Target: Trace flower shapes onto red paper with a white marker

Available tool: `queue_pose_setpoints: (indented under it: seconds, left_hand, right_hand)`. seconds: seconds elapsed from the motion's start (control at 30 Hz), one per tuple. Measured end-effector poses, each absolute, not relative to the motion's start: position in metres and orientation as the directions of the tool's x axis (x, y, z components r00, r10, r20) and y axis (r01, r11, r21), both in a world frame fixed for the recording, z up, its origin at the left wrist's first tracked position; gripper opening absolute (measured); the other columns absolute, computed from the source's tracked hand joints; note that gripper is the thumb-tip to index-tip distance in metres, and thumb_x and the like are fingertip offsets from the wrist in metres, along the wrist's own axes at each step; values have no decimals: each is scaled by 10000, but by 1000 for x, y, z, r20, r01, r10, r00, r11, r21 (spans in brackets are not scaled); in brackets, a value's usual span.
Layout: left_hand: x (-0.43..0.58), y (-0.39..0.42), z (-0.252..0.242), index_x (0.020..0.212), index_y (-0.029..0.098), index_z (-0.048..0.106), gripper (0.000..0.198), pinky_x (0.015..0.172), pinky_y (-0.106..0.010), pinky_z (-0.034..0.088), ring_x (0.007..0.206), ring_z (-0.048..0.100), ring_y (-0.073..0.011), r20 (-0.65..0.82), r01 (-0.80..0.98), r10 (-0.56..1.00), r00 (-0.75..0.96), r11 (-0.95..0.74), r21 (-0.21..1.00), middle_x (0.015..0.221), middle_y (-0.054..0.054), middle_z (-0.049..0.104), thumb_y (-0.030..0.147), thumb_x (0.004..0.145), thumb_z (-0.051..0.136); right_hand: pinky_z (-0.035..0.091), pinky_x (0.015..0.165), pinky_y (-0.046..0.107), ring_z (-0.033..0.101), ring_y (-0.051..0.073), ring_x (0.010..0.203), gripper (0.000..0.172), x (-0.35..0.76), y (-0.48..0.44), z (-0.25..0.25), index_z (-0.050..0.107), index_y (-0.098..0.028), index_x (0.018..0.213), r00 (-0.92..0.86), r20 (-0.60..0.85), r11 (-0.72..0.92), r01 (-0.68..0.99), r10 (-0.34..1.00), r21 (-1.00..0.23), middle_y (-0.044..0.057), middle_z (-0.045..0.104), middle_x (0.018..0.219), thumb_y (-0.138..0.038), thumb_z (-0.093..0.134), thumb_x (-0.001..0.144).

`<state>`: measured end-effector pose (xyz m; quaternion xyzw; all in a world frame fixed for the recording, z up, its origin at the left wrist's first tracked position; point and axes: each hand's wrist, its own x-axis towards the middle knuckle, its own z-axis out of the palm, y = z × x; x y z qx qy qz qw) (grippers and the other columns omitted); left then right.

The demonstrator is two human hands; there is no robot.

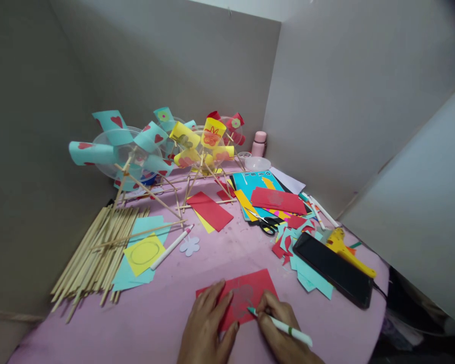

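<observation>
At the front of the table lies a red paper (pixel 258 284) with a faint greyish drawn outline on it. My left hand (pixel 208 323) rests flat on its left side, fingers spread. In my right hand (pixel 278 323) is a white marker (pixel 298 334) with a green tip, gripped between thumb and fingers. Its tip touches or hovers just over the outline; I cannot tell which. A white butterfly-shaped cutout (pixel 190 246) lies beyond my left hand, beside a white marker with a pink cap (pixel 170 247).
Paper pinwheels on stick stands (pixel 127 167) fill the back left, above a pile of wooden sticks (pixel 94 258). To the right are scissors (pixel 268 226), paper scraps (pixel 288 242), a phone (pixel 333 268) and a yellow glue gun (pixel 349 250). Grey panels (pixel 167 60) enclose the pink table (pixel 136 323).
</observation>
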<state>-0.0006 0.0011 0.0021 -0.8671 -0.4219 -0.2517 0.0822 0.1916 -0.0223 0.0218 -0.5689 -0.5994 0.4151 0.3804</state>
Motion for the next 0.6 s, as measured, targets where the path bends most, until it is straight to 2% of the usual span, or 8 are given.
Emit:
queue_pose_setpoints:
  seconds: [0.3, 0.6]
  left_hand:
    - [-1, 1, 1, 1217, 186, 566, 432, 805, -412, 578, 1096, 608, -268, 522, 770, 678, 518, -635, 61, 1261, -127, 599, 380, 832, 596]
    - [-1, 1, 1, 1225, 198, 560, 434, 820, -408, 573, 1101, 605, -264, 528, 764, 681, 508, -639, 88, 1265, -121, 597, 378, 832, 598]
  right_hand:
    - [318, 515, 245, 436, 140, 521, 93, 190, -20, 21, 388, -229, 720, -157, 0, 57, 358, 988, -932, -56, 429, 582, -223, 381, 812]
    - [312, 498, 259, 444, 152, 496, 86, 185, -17, 21, 369, -238, 721, -170, 1, 69, 397, 985, -915, -53, 419, 563, -269, 343, 797]
